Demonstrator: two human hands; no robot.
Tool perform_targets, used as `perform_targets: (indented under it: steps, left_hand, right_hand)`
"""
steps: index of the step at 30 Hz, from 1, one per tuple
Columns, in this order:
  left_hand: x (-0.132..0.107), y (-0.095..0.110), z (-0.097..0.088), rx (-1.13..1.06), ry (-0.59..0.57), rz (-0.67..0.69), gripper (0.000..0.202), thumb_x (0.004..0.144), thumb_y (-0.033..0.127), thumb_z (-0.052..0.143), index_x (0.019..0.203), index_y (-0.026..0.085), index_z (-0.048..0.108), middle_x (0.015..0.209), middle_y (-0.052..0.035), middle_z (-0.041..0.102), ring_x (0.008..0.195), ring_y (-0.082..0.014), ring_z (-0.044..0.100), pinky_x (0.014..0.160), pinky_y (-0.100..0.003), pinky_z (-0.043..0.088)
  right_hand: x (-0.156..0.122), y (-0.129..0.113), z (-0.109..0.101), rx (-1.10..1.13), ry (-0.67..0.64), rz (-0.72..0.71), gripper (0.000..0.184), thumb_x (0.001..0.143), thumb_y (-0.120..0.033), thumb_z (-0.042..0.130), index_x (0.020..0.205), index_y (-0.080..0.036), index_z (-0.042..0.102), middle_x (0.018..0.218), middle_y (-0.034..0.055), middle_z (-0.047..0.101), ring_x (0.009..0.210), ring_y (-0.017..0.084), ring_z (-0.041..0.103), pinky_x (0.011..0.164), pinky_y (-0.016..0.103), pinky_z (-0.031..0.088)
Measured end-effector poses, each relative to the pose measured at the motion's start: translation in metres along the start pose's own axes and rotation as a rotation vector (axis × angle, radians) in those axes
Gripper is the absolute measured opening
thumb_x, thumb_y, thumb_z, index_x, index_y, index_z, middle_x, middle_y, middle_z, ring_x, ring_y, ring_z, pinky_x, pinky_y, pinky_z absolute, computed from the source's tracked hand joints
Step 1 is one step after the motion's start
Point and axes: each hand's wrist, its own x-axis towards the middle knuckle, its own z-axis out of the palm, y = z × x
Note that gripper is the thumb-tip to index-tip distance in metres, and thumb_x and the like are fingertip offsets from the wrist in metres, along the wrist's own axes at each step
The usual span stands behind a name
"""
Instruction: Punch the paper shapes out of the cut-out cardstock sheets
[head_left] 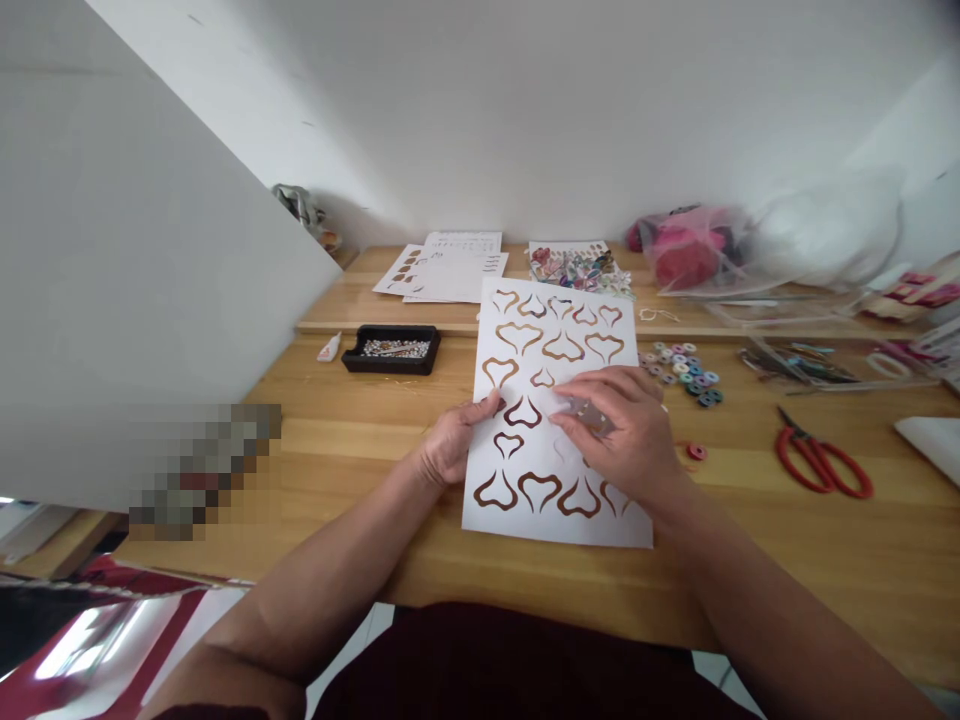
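A white paper sheet [551,455] is held up over the table, covered in rows of brown, curved, heart-like outlines that look cut through it. My left hand [454,440] grips the sheet's left edge, thumb on the front and fingers behind. In front of the sheet's right half is my right hand [626,430], its thumb and fingertips brought together near the surface. Something small and shiny shows between those fingers, too unclear to name. Several thread bobbins [682,370] lie just beyond the right hand, and a red bobbin [697,452] sits beside it.
Red-handled scissors [821,465] lie at right. A black tray [391,350] of small beads and a small white bottle [328,348] stand at left. Papers [457,270], colourful cut pieces [577,268] and plastic bags [697,250] occupy the raised back shelf. A grey panel [135,250] borders the left.
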Motion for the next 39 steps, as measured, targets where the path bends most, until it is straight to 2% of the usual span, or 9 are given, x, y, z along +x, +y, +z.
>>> perform_targets:
  steps: [6,11,16,26,31,35,39]
  left_hand:
    - [0.0,-0.001,0.0,0.003,-0.032,-0.024,0.044,0.093,0.041,0.059,0.116,0.004,0.065,0.108,-0.0209,0.073,0.112,-0.0353,0.066,0.107,-0.048,0.044]
    - [0.0,-0.002,0.002,-0.002,0.028,-0.04,0.044,0.094,0.043,0.057,0.114,0.005,0.066,0.104,-0.0204,0.074,0.109,-0.0343,0.067,0.106,-0.047,0.044]
    - [-0.001,-0.002,0.004,-0.004,0.038,-0.053,0.047,0.093,0.045,0.057,0.11,0.003,0.067,0.102,-0.0213,0.074,0.109,-0.0353,0.067,0.106,-0.048,0.044]
    - [-0.006,-0.003,0.01,0.032,0.002,0.029,0.047,0.075,0.042,0.078,0.104,0.007,0.07,0.101,-0.0188,0.075,0.107,-0.0373,0.068,0.104,-0.047,0.045]
    - [-0.005,-0.004,0.009,0.05,0.038,0.005,0.046,0.079,0.041,0.075,0.108,0.005,0.07,0.097,-0.0184,0.076,0.099,-0.0346,0.071,0.1,-0.046,0.047]
    - [-0.005,-0.005,0.008,0.03,0.019,0.005,0.042,0.085,0.041,0.069,0.106,0.005,0.07,0.094,-0.0175,0.076,0.086,-0.0304,0.073,0.09,-0.041,0.052]
    - [-0.004,-0.005,0.006,0.015,0.001,0.01,0.038,0.088,0.04,0.066,0.104,0.006,0.07,0.096,-0.0176,0.076,0.083,-0.0289,0.073,0.086,-0.039,0.053]
  right_hand:
    - [-0.001,0.003,0.002,-0.002,-0.015,-0.015,0.019,0.083,-0.029,0.075,0.102,-0.027,0.071,0.098,0.0033,0.073,0.096,0.025,0.063,0.089,0.044,0.045]
    - [-0.002,0.003,0.002,0.001,-0.02,-0.02,0.02,0.084,-0.027,0.074,0.103,-0.026,0.07,0.099,0.0028,0.073,0.095,0.024,0.063,0.089,0.043,0.046]
    - [0.0,-0.002,0.0,0.028,-0.037,-0.004,0.021,0.084,-0.025,0.072,0.105,-0.025,0.07,0.1,0.0048,0.072,0.097,0.025,0.064,0.088,0.044,0.046]
    - [-0.003,-0.002,0.001,0.026,-0.068,-0.016,0.023,0.085,-0.027,0.072,0.108,-0.025,0.068,0.102,0.0046,0.071,0.099,0.025,0.062,0.088,0.044,0.047]
    - [-0.004,-0.002,0.003,0.007,-0.053,-0.017,0.024,0.083,-0.027,0.074,0.107,-0.024,0.068,0.101,0.0045,0.07,0.099,0.025,0.061,0.089,0.044,0.046]
    - [-0.005,-0.003,0.004,-0.008,-0.049,-0.032,0.024,0.084,-0.025,0.073,0.107,-0.023,0.067,0.101,0.0041,0.07,0.099,0.024,0.061,0.089,0.044,0.046]
    - [-0.005,-0.005,0.004,-0.012,-0.05,-0.047,0.022,0.084,-0.023,0.073,0.106,-0.023,0.067,0.1,0.004,0.07,0.097,0.024,0.06,0.087,0.043,0.046]
